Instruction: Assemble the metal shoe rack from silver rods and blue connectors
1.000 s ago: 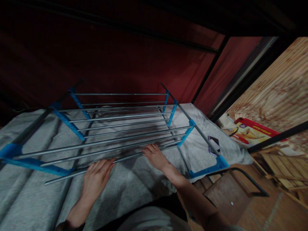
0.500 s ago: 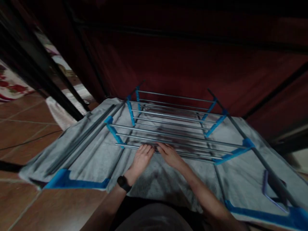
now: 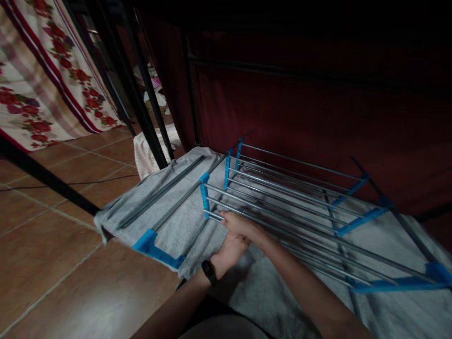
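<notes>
Low over the tiled floor (image 3: 52, 263), a person's two bare hands meet at the near left end of a metal drying rack (image 3: 293, 202) that lies across the middle and right of the frame. The right hand (image 3: 240, 223) rests on top, its grip curled onto the nearest steel rod (image 3: 217, 215) just beside a blue plastic bracket (image 3: 204, 193). The left hand (image 3: 229, 249), a dark watch (image 3: 209, 272) at its wrist, sits directly beneath and is partly hidden by the right; whether its grip is closed or loose cannot be told. The rack, with parallel silver rods and blue joints, lies on a grey cloth (image 3: 254, 292) spread over the floor, its far side against a dark red wall (image 3: 300, 108) filling the upper right. Another blue corner piece (image 3: 151, 245) sits at the cloth's near left edge. A floral curtain (image 3: 42, 80) hangs at upper left, behind slanting black poles (image 3: 141, 108), and a pale bundle of fabric (image 3: 148, 150) lies just past the cloth's far left corner.
</notes>
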Demonstrator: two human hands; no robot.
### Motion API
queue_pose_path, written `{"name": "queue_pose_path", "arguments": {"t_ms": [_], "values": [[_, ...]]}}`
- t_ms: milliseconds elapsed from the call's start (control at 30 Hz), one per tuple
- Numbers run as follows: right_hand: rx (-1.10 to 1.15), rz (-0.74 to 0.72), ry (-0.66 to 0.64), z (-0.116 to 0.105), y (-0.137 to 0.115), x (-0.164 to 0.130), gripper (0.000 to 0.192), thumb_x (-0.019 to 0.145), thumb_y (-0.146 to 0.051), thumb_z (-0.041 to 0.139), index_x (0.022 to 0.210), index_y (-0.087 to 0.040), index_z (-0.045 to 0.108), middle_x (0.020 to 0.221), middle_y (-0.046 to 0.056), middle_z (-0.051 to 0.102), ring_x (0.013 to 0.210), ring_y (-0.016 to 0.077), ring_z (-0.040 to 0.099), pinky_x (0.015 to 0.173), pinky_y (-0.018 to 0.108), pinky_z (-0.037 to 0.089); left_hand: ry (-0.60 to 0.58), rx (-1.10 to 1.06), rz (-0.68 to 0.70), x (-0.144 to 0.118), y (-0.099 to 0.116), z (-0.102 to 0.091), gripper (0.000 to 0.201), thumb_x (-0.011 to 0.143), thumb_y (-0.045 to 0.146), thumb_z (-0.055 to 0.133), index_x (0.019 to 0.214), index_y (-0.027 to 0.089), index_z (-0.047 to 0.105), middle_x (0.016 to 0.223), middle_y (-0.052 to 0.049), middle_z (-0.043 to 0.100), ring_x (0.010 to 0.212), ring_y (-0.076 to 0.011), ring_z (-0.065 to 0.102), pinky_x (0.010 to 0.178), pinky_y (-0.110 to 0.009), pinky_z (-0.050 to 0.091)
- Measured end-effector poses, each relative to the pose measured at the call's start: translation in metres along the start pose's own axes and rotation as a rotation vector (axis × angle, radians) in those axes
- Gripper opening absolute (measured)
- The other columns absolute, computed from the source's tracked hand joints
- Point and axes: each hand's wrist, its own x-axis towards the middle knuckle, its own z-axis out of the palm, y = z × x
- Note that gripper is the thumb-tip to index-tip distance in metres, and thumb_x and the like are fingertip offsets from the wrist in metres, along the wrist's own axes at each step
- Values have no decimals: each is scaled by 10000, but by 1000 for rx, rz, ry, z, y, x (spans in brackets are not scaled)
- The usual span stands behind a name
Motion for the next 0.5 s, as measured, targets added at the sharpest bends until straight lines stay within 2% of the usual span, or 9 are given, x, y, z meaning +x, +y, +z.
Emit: {"name": "queue_pose_path", "arguments": {"t_ms": [67, 100, 133, 167, 233, 300, 333, 400, 500], "values": [[-4, 3, -1, 1, 2, 3, 196, 1000, -147, 515, 1118, -157, 672, 1008, 89, 772, 969, 220, 715, 803, 266, 493, -134, 127, 117, -18, 0, -6, 231, 985, 304, 495, 857, 246, 679, 903, -121, 712, 942, -279, 677, 950, -492, 558], [-6, 0, -3, 1, 3, 3, 183, 1001, -149, 509, 1100, -161, 663, 967, 82, 767, 934, 217, 710, 779, 267, 485, -166, 191, 172, -28, -1, -11, 242, 994, 277, 466, 923, 255, 696, 975, -119, 726, 1009, -276, 673, 988, -495, 541], [-7, -3, -5, 1, 4, 3, 171, 1004, -156, 505, 1090, -165, 652, 935, 75, 759, 905, 215, 701, 758, 268, 476, -141, 239, 200, -37, -3, -17, 258, 997, 258, 450, 965, 267, 706, 1022, -113, 730, 1052, -270, 665, 1008, -493, 528], [-7, -6, -6, 2, 5, 2, 165, 1009, -167, 497, 1088, -168, 642, 915, 69, 750, 884, 213, 693, 742, 268, 468, -20, 255, 176, -44, -6, -24, 257, 991, 253, 456, 946, 273, 708, 1014, -105, 727, 1048, -267, 660, 1003, -487, 523], [-4, -16, 3, 2, 4, 0, 167, 1030, -199, 468, 1096, -179, 620, 923, 61, 734, 877, 207, 676, 734, 267, 456, 398, 216, 14, -46, -14, -42, 219, 970, 276, 486, 868, 264, 680, 949, -94, 695, 989, -261, 645, 959, -470, 524], [18, -26, 25, 1, 3, -2, 167, 1046, -239, 454, 1095, -191, 607, 953, 54, 722, 892, 200, 663, 749, 264, 451, 796, 136, -169, -32, -24, -62, 165, 956, 333, 513, 894, 251, 642, 955, -82, 659, 973, -248, 626, 933, -436, 522], [33, -28, 34, 1, 2, -3, 165, 1050, -256, 455, 1088, -197, 604, 959, 50, 717, 895, 197, 658, 756, 263, 449, 897, 91, -219, -19, -28, -72, 170, 954, 373, 520, 952, 245, 633, 991, -78, 655, 991, -238, 622, 929, -412, 521], [55, -28, 47, 2, 0, -3, 159, 1049, -279, 465, 1079, -205, 603, 961, 45, 715, 898, 197, 653, 767, 263, 450, 970, -131, -298, 10, -34, -87, 261, 945, 468, 546, 997, 231, 642, 1011, -65, 678, 996, -210, 638, 898, -341, 523], [41, -5, 46, 4, 1, -2, 180, 1054, -298, 458, 1107, -211, 606, 984, 50, 728, 920, 203, 662, 781, 266, 454, 840, -436, -416, 46, -39, -96, 481, 949, 613, 491, 763, 195, 638, 725, -53, 655, 711, -174, 623, 655, -273, 497]]}}
